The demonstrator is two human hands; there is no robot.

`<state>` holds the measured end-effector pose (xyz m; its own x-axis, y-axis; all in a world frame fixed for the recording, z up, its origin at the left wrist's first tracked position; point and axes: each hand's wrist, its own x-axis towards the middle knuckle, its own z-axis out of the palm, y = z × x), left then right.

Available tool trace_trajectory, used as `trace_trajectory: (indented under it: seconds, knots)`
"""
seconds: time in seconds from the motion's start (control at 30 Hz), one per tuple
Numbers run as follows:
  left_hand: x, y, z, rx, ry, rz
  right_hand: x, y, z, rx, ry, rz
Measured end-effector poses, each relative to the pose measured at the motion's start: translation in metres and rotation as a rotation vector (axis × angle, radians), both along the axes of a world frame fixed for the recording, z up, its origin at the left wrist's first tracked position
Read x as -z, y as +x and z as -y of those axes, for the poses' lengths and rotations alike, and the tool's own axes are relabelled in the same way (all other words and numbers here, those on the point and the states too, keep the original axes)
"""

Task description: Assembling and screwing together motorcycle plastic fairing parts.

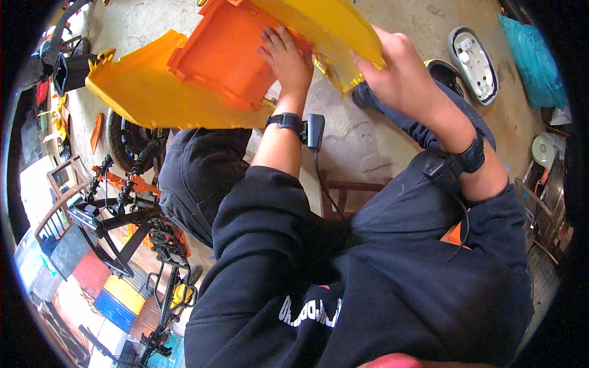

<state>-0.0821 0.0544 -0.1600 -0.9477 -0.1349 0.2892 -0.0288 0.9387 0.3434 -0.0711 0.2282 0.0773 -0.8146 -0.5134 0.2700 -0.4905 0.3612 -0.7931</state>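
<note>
A large plastic panel [221,55] lies across my lap at the top of the head view, with an orange middle and yellow wings on both sides. Its yellow left wing [141,80] reaches out over my left knee. My left hand [287,58] rests on the orange middle, fingers spread. At the right, my right hand [399,61] grips the edge of the yellow right wing [343,27]; its thumb shows near the edge, while most of its fingers are hidden behind. Small tabs line the panel's lower edge.
At the left stands a partly stripped vehicle frame [126,211] with a wheel [126,138] and coil springs. A white-rimmed oval shell [472,64] and a teal plastic bag [534,58] lie on the floor at the right. Behind them is a round pale-green object [542,151].
</note>
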Motion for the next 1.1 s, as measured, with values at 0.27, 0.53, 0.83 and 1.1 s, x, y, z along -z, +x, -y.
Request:
trace_trajectory:
  seconds: [0.27, 0.53, 0.83, 1.1]
  knots:
    - [-0.009, 0.001, 0.006, 0.0, -0.004, -0.023, -0.007, 0.003, -0.005, -0.016, 0.015, 0.139]
    - [-0.017, -0.008, 0.006, 0.053, 0.007, 0.002, 0.006, 0.008, -0.017, 0.089, 0.092, 0.003]
    - [-0.019, 0.001, 0.001, 0.19, 0.106, 0.308, 0.017, 0.001, -0.013, 0.216, -0.215, 0.325]
    - [-0.024, -0.006, -0.008, 0.293, 0.086, 0.238, 0.002, -0.013, -0.028, 0.278, -0.062, 0.311]
